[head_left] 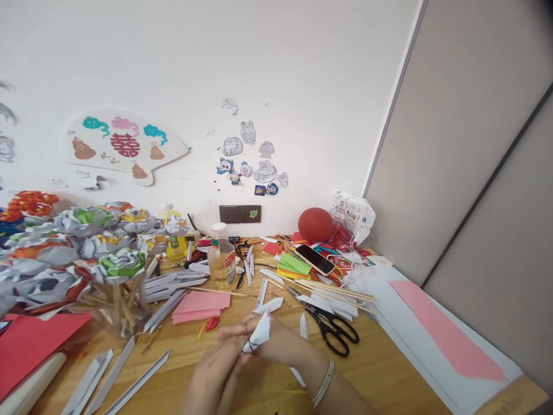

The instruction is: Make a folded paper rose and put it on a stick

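My left hand (218,357) and my right hand (280,340) meet above the front middle of the wooden table. Between them is a small folded white paper piece (260,333), tilted up to the right, with a thin dark line across its lower end that I cannot make out. Both hands are closed around the paper; several fingertips are hidden behind each other. A bracelet (324,383) circles my right wrist. Just behind the hands lie more folded white paper strips (270,305). Black-handled scissors (334,331) rest to the right.
Pink paper (201,305) and a bottle (222,259) stand beyond the hands. Paper flowers (121,262) crowd the left. Wooden sticks (337,288), a phone (314,259) and a red balloon (315,225) lie right of centre. Folded strips (138,383) lie front left.
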{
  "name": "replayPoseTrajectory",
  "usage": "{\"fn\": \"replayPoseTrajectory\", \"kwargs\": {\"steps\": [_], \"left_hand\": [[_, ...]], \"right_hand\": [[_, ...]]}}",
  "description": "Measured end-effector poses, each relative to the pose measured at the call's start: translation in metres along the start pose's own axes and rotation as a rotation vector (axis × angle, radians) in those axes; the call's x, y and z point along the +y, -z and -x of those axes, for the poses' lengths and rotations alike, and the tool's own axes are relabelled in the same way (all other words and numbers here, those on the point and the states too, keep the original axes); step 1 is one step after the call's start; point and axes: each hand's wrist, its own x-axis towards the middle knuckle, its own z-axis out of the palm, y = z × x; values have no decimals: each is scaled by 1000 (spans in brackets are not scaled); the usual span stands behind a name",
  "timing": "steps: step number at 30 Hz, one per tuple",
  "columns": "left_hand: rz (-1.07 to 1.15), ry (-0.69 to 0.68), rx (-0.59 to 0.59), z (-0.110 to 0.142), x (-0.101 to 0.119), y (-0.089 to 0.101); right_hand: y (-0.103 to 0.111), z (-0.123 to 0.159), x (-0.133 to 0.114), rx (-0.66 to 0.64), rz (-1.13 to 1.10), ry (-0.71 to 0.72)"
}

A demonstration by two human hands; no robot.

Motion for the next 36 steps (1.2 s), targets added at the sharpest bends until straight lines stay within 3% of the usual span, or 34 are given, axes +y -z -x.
{"fn": "replayPoseTrajectory", "kwargs": {"steps": [3,6,10,14,17,24,31,36], "left_hand": [[145,157,153,-6,-1,0],[445,355,135,-14,2,-2],[674,557,-49,-23,4,2],[523,558,-210,-31,0,13],[456,519,-361,-35,-4,20],[662,516,-595,-30,-4,24],[769,468,-565,-27,-2,21],[890,515,-644,-23,-10,14]], "right_hand": [[-9,-2,5,353,47,-81],[-9,-1,2,565,337,-7],[1,5,-1,557,758,237],[15,10,0,454,838,308],[24,13,-3,373,727,311],[35,18,-19,228,283,194],[48,21,-20,181,1,224],[27,14,-18,185,-421,92]]}}
